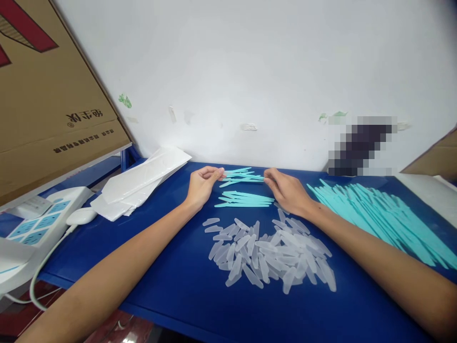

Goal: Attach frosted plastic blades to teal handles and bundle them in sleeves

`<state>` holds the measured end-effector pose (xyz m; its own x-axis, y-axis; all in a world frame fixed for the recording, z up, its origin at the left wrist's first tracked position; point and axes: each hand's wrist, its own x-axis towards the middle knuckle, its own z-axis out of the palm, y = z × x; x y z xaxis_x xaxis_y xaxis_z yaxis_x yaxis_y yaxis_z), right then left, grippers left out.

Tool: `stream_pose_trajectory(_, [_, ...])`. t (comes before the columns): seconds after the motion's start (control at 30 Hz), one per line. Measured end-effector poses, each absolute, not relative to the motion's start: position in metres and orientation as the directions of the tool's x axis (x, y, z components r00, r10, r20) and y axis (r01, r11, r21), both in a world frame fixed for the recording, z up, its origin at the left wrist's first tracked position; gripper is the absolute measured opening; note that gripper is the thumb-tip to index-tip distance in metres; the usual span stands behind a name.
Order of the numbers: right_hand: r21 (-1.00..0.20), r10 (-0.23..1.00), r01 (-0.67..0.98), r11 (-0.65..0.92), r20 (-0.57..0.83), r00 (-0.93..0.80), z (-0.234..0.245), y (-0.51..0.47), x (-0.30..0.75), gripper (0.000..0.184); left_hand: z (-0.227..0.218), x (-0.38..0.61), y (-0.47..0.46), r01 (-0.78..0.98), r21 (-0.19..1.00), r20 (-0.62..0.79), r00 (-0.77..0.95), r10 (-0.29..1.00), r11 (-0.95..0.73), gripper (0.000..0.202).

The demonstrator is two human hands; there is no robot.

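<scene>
My left hand (202, 185) and my right hand (285, 190) each pinch one end of a small bundle of teal plastic sticks (241, 176), holding it low over the blue table (171, 281) near the wall. A second small bundle of teal sticks (244, 199) lies flat just in front of them. Closer to me lies a loose heap of translucent white caps (271, 252). A large pile of teal sticks (378, 214) spreads across the table to the right of my right forearm.
White flat packaging sheets (143, 183) lie stacked at the left. A white power strip (46, 221) with a cable and a white plug (81, 216) sit at the far left edge. A big cardboard box (46, 95) leans overhead at the left. White wall behind.
</scene>
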<state>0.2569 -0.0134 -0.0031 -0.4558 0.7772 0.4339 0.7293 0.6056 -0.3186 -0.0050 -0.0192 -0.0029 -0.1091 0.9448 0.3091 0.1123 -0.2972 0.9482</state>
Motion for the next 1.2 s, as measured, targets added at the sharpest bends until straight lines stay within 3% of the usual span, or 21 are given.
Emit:
stream_pose_trajectory(0.13, [-0.355, 0.778, 0.705, 0.614, 0.421, -0.466, 0.003, -0.011, 0.254, 0.022, -0.003, -0.007, -0.018, 0.299, 0.88, 0.372, 0.052, 0.927, -0.37, 0.033])
stream_pose_trajectory(0.27, [-0.32, 0.781, 0.724, 0.611, 0.392, -0.486, 0.005, -0.003, 0.256, 0.018, 0.001, -0.018, -0.013, 0.674, 0.562, 0.475, 0.213, 0.854, -0.481, 0.026])
stream_pose_trajectory(0.37, [-0.273, 0.79, 0.755, 0.596, 0.368, -0.491, 0.0, 0.002, 0.257, 0.019, 0.001, -0.024, -0.011, 0.773, 0.419, 0.469, 0.265, 0.843, -0.476, 0.024])
stream_pose_trajectory(0.53, [-0.261, 0.837, 0.802, 0.537, 0.279, -0.47, 0.01, 0.002, 0.262, 0.023, 0.003, -0.024, -0.015, 0.596, 0.435, 0.544, 0.423, 0.725, -0.675, 0.024])
stream_pose_trajectory(0.67, [-0.302, 0.849, 0.833, 0.463, -0.117, -0.515, 0.04, -0.003, 0.275, 0.032, 0.007, -0.02, -0.023, 0.481, 0.469, 0.597, 0.445, 0.667, -0.741, 0.021])
stream_pose_trajectory(0.77, [-0.354, 0.795, 0.817, 0.455, -0.252, -0.552, 0.053, -0.008, 0.281, 0.037, 0.009, -0.015, -0.03, 0.505, 0.426, 0.636, 0.424, 0.645, -0.751, 0.019])
stream_pose_trajectory(0.9, [-0.396, 0.773, 0.821, 0.411, -0.325, -0.544, 0.053, -0.009, 0.282, 0.041, 0.011, -0.005, -0.037, 0.626, 0.37, 0.565, 0.435, 0.701, -0.686, 0.022])
stream_pose_trajectory(1.03, [-0.39, 0.735, 0.811, 0.436, -0.366, -0.571, 0.053, -0.007, 0.281, 0.04, 0.015, 0.003, -0.041, 0.686, 0.389, 0.53, 0.379, 0.758, -0.615, 0.03])
stream_pose_trajectory(1.13, [-0.36, 0.77, 0.811, 0.462, -0.291, -0.568, 0.055, -0.009, 0.274, 0.032, 0.016, 0.006, -0.044, 0.664, 0.433, 0.572, 0.32, 0.755, -0.61, 0.028])
stream_pose_trajectory(1.2, [-0.408, 0.831, 0.803, 0.435, -0.161, -0.532, 0.055, -0.013, 0.264, 0.028, 0.017, 0.008, -0.046, 0.625, 0.479, 0.554, 0.33, 0.765, -0.617, 0.027])
